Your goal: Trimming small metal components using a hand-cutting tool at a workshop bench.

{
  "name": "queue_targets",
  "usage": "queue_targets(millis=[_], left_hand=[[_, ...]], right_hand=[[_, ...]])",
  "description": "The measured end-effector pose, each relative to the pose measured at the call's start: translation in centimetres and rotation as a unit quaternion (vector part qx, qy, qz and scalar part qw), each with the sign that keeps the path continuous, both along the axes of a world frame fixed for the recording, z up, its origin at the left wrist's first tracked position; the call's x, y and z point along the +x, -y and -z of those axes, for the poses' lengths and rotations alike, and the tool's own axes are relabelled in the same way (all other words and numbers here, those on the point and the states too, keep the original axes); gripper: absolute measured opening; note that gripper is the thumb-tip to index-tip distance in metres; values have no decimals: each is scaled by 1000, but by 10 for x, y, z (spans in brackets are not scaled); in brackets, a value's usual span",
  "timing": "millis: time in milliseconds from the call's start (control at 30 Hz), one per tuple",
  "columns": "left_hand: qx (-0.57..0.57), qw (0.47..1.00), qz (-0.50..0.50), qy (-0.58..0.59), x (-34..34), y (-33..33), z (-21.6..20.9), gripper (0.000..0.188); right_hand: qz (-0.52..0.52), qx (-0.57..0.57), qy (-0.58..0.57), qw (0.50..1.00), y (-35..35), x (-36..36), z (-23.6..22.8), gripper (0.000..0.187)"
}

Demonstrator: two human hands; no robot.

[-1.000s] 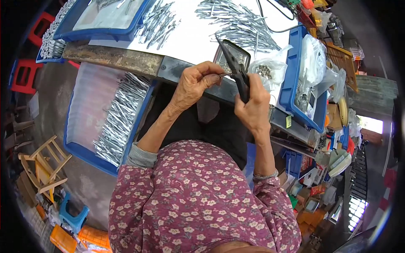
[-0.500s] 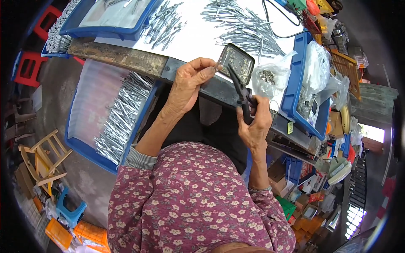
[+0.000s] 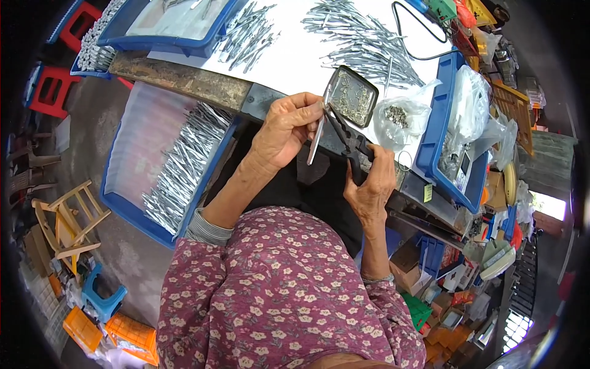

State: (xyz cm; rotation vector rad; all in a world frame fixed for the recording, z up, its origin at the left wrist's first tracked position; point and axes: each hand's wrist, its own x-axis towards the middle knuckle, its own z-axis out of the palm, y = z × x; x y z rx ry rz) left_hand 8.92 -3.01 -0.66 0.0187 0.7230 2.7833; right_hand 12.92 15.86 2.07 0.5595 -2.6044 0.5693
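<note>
Over the table's near edge, my left hand [image 3: 287, 129] pinches a thin silver metal rod [image 3: 316, 145] that slants down from the fingertips. My right hand [image 3: 373, 183] is wrapped round the handles of dark pliers [image 3: 350, 141]. The tips of the pliers reach up to my left fingertips, at the rod's upper part; whether they grip anything there is too small to tell. Just beyond stands a dark shallow tin [image 3: 374, 92] with small wire-like metal bits in it. To its right lies a clear plastic bag [image 3: 420, 114] holding small round metal parts.
Heaps of silver rods [image 3: 375, 46] lie on the white table top [image 3: 295, 52]. A blue tray [image 3: 184, 44] stands back left, and a blue bin [image 3: 434, 132] with plastic bags at the right. Below left, another blue bin [image 3: 132, 220] holds many rods. A wooden stool [image 3: 67, 224] stands on the floor.
A silver rod now shows hanging from my left fingers. The pliers have turned and their tips have come left to my left fingertips. The whole view has shifted slightly.
</note>
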Motion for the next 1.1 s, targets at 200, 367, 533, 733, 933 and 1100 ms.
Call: queue_targets(millis=[200, 367, 533, 733, 933, 1100], left_hand=[[-56, 996, -75, 7, 5, -11, -13, 11], [-356, 897, -237, -115, 8, -16, -22, 11], [-555, 674, -373, -313, -6, -6, -18, 11], [-614, 538, -361, -451, -20, 8, -18, 8], [-724, 558, -354, -195, -43, 46, -29, 6], [-787, 521, -292, -157, -80, 72, -8, 11]], right_hand=[[5, -46, 94, 994, 6, 6, 5, 44], [-18, -225, 252, 941, 22, 15, -6, 28], [-32, -362, 421, 831, 13, 15, -5, 22], [-77, -520, 590, 613, 10, 7, -11, 29], [-61, -517, 551, 653, 20, 12, 0, 27], [-57, -412, 531, 738, 18, 21, 7, 30]])
